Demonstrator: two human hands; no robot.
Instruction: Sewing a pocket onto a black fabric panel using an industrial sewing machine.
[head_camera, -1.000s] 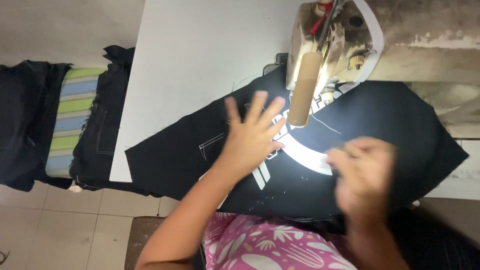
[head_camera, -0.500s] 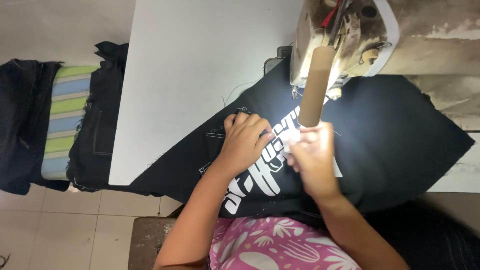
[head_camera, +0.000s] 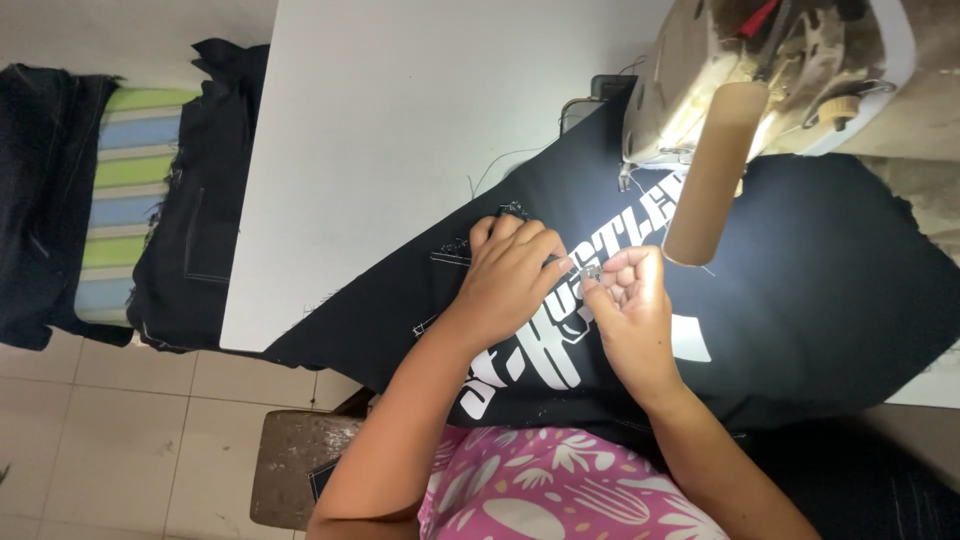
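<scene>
A black fabric piece (head_camera: 830, 270) with large white printed lettering lies across the white table (head_camera: 400, 130) and under the sewing machine (head_camera: 760, 80). My left hand (head_camera: 510, 275) rests palm down on the cloth, fingers curled at its middle. My right hand (head_camera: 630, 310) is closed beside it, pinching a small metal piece (head_camera: 592, 272) between thumb and fingers. The two hands' fingertips almost touch, just in front of the machine's needle area. A tan cardboard tube (head_camera: 712, 170) sticks out from the machine above my right hand.
Dark denim pieces (head_camera: 195, 220) hang over the table's left edge beside a green and blue striped cloth (head_camera: 125, 190). A worn stool corner (head_camera: 290, 470) shows below on the tiled floor. My lap is covered in pink patterned fabric (head_camera: 560, 490).
Both hands came together at the cloth's middle. The left hand went from spread to curled flat on the cloth; the right hand moved left and closed on the small metal piece.
</scene>
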